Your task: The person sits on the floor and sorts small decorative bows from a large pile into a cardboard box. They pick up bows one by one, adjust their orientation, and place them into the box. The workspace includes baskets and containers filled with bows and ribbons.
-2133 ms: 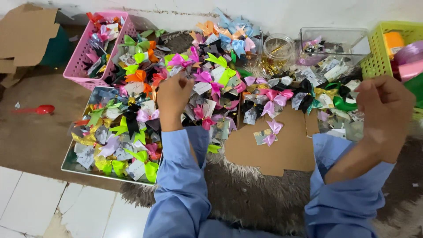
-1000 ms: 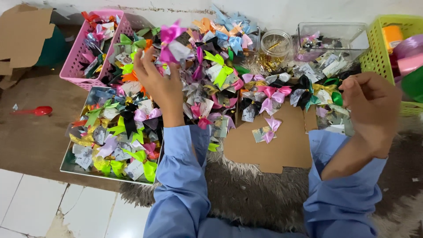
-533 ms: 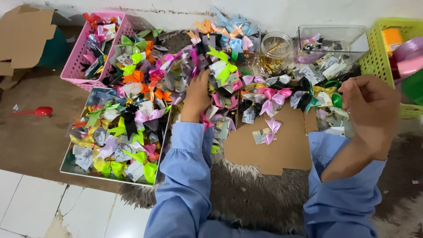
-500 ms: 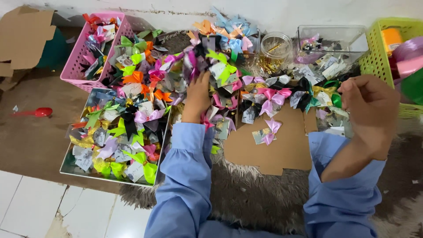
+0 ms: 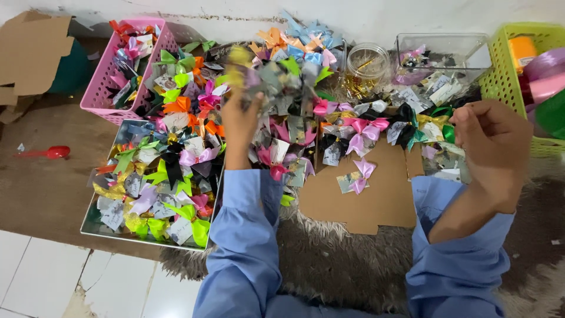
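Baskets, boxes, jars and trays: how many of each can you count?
Baskets: 2 (pink basket, yellow-green basket)
Clear box: 1
Round jar: 1
Tray: 1
Total: 5

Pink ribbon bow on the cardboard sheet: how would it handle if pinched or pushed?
The pink ribbon bow is thin satin loops on a small card, so probably very light and floppy; a pinch would likely flatten the loops. Lying flat on the cardboard sheet, it should slide, not roll. The glossy ribbon may be slippery.
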